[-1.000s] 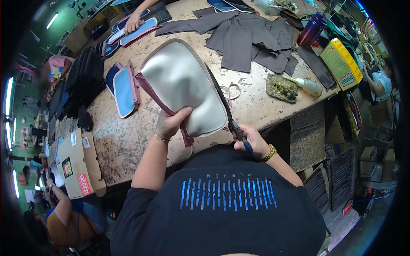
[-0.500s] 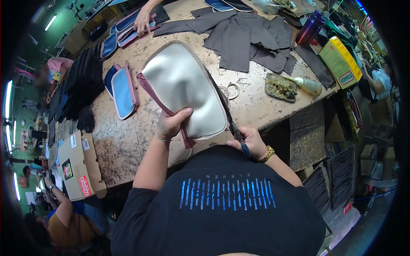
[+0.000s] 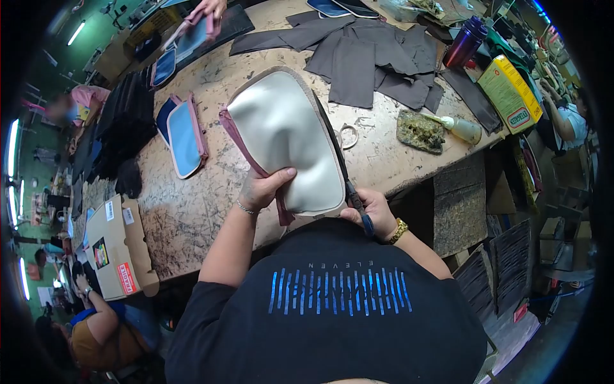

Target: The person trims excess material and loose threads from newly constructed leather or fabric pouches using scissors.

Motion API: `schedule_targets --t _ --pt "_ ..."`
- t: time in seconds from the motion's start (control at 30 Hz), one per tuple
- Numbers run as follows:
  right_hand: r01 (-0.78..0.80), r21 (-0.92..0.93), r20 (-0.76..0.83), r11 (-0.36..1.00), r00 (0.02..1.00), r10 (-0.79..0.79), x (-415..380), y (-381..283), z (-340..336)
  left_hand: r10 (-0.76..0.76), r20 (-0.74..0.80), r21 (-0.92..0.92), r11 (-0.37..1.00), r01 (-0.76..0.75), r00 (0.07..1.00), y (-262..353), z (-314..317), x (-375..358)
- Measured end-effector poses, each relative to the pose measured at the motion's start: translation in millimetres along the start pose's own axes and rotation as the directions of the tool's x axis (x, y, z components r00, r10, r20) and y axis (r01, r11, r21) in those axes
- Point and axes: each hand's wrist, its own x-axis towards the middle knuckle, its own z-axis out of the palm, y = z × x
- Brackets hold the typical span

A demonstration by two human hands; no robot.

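Observation:
In the head view, a white padded pouch (image 3: 284,134) with grey edging and a pink zip strip along its left side is tilted above the table. My left hand (image 3: 265,189) grips its lower left part, thumb lying on the white face. My right hand (image 3: 376,217) is closed round a slim dark tool (image 3: 359,203) with a blue end; its dark length runs up along the pouch's right edge. The tool's far part is partly hidden behind the pouch. Just right of the pouch lies a pale ring-shaped thing (image 3: 348,136).
Blue pouch pieces (image 3: 183,137) lie at left, near a stack of black material (image 3: 125,121). Grey fabric pieces (image 3: 352,67) spread across the back. A crusted block (image 3: 420,131), a bottle (image 3: 465,130) and a yellow box (image 3: 510,93) stand right. Another person's hand (image 3: 211,8) holds a pouch at the far side.
The white pouch has shifted slightly right and down with my left hand. My right hand stays nearly in place. The other person's hand has lifted a blue and pink pouch up and away.

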Motion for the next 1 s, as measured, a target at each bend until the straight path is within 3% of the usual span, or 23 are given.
schedule_targets --t 0.13,0.2,0.23,0.4,0.57,0.67,0.73,0.8,0.9,1.0 --pt "-0.036 0.098 0.061 0.995 0.998 0.030 1 -3 -4 -0.061 0.046 -0.012 0.998 0.062 0.997 1 -7 -1" --pt "-0.020 0.173 0.053 0.985 0.999 0.011 4 -12 -2 -0.090 0.131 0.228 0.972 0.058 0.987 -2 -15 -3" --pt "-0.002 0.248 0.043 0.969 0.999 -0.009 4 -14 -1 -0.091 0.130 0.227 0.972 0.060 0.987 -3 -14 -4" --pt "-0.016 0.185 0.035 0.983 0.999 0.010 4 -2 -2 -0.067 0.058 0.012 0.998 0.067 0.996 -6 -4 -2" --pt "0.068 0.095 -0.007 0.993 0.998 -0.068 2 1 -1 -0.098 0.074 0.069 0.993 0.092 0.992 -4 -3 -3" --pt "0.050 0.194 -0.009 0.980 0.999 -0.049 5 -4 1 -0.105 0.084 0.131 0.987 0.093 0.991 3 3 -4" --pt "0.024 0.371 0.018 0.928 0.999 -0.033 8 -4 0 -0.131 0.078 0.129 0.984 0.120 0.988 5 5 -4" --pt "0.017 0.328 0.027 0.945 0.999 -0.027 10 0 -5 -0.142 0.120 0.243 0.964 0.109 0.983 6 3 -5" --pt "0.005 0.243 0.020 0.970 1.000 -0.010 11 -1 -8 -0.187 0.090 0.185 0.968 0.168 0.978 1 0 -4" --pt "-0.032 0.190 -0.015 0.981 0.999 0.036 7 -14 -7 -0.138 0.140 0.177 0.978 0.112 0.981 -5 -4 -4"
